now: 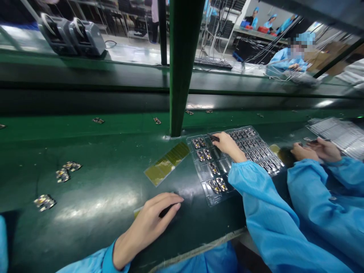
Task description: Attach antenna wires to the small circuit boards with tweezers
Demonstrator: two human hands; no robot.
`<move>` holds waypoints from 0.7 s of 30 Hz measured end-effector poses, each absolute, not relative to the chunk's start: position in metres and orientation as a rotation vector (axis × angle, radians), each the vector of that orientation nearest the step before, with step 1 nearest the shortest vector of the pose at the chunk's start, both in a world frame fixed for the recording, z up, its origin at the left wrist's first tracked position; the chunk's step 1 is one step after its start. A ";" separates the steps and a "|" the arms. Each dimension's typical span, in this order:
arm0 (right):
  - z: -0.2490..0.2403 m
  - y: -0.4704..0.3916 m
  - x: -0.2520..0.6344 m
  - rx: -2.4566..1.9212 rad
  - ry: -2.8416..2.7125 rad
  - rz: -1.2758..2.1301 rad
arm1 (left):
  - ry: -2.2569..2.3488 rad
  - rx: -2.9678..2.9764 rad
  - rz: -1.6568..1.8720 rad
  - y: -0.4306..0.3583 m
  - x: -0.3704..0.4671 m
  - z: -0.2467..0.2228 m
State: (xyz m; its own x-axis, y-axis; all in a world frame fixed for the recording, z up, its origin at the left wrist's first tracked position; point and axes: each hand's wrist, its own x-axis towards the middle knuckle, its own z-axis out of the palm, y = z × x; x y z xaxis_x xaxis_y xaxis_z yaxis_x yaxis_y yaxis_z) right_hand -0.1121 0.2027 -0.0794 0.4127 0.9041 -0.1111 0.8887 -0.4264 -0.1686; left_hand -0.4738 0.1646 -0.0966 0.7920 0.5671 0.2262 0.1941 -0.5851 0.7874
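Observation:
My right hand (227,146) reaches over a clear plastic tray (209,193) and pinches a small dark circuit board (214,138), seen nearly edge-on, above the tray's back row. Small circuit boards (220,184) fill many of the tray's pockets; several pockets in the middle columns hold nothing. My left hand (152,216) rests on the green work surface, thumb and fingers apart, with a dark shadowed gap between them. Beneath its wrist side a bit of yellow film (137,211) peeks out. A larger sheet of yellow film strips (167,163) lies between my left hand and the tray.
Loose circuit boards (44,203) lie at left, and more sit along a green belt (127,123) behind. A green post (184,68) rises behind the tray. At right, a co-worker's hands (315,149) work beside stacked clear trays (341,134). Tape dispensers (85,38) stand at back left.

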 end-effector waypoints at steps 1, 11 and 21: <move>-0.079 0.203 -0.110 -2.560 -1.663 0.297 | 0.567 2.176 0.589 0.165 -0.474 -0.097; -0.079 0.213 -0.107 -2.620 -1.702 0.302 | 0.586 2.190 0.564 0.166 -0.474 -0.099; -0.074 0.215 -0.109 -2.620 -1.741 0.294 | 0.600 2.175 0.568 0.166 -0.474 -0.099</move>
State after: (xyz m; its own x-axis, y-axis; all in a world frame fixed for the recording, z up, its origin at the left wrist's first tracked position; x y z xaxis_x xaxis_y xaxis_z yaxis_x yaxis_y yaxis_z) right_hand -0.1091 0.2152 -0.0738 0.3754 0.9122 -0.1641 0.9155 -0.3925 -0.0879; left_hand -0.4740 0.1656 -0.0985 0.7872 0.5844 0.1969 0.2290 -0.5735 0.7865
